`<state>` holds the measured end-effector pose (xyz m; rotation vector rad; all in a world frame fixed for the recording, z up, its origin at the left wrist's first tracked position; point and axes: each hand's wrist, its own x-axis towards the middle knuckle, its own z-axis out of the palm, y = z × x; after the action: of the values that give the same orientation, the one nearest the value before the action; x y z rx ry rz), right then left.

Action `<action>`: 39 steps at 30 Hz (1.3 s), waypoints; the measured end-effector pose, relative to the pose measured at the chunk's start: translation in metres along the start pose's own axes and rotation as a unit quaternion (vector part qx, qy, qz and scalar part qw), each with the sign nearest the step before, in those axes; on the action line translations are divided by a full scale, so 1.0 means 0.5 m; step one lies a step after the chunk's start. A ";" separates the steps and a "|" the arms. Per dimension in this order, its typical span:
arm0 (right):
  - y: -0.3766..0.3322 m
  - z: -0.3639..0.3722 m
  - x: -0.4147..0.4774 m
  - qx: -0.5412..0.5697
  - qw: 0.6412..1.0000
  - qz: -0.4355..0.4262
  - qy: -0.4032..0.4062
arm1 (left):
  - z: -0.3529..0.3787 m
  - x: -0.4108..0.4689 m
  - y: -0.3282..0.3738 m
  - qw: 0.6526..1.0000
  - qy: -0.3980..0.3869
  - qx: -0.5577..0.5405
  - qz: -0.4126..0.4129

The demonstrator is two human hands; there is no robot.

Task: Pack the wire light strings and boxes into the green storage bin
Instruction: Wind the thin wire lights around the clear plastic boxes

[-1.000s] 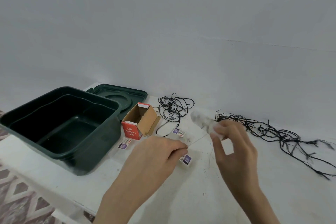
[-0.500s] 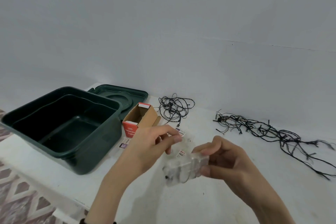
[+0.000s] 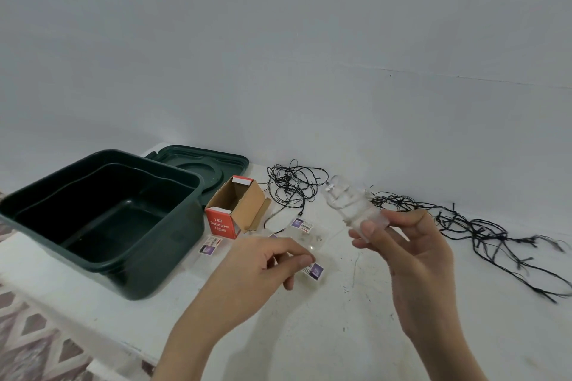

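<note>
The green storage bin [image 3: 173, 235] stands open and empty at the left of the white table. My right hand [image 3: 411, 260] holds up a clear plastic battery case [image 3: 349, 204] by its lower end. A thin wire runs from it toward my left hand [image 3: 263, 269], whose thumb and finger pinch that wire above small clear packets [image 3: 314, 271]. A red and brown LED lights box [image 3: 235, 207] lies open beside the bin. One black wire light string [image 3: 294, 185] is bunched behind it; another black string [image 3: 483, 232] stretches along the right.
The bin's green lid [image 3: 213, 164] lies flat behind the bin against the white wall. More labelled clear packets [image 3: 210, 246] lie between the box and my hands. The table's front edge runs at lower left, above a patterned floor [image 3: 31, 343].
My right hand has lifted the clear case up and to the right from in front of me. My left hand has dropped lower and pinches the thin wire.
</note>
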<state>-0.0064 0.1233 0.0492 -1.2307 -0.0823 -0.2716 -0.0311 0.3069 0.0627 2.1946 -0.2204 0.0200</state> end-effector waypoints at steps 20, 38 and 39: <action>0.031 -0.014 -0.013 -0.259 0.915 0.007 -0.308 | -0.032 0.025 0.031 0.947 0.029 0.274 0.166; 0.050 -0.001 -0.006 0.171 0.967 0.169 -0.083 | 0.030 0.019 -0.019 0.983 0.011 -0.175 -0.062; 0.053 -0.002 -0.004 0.156 0.973 0.158 -0.063 | 0.038 0.015 -0.019 0.984 0.020 -0.164 -0.068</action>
<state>-0.0018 0.1308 0.0243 -0.9292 -0.0360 0.0968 -0.0236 0.2958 0.0446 1.8740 -0.0451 -0.0452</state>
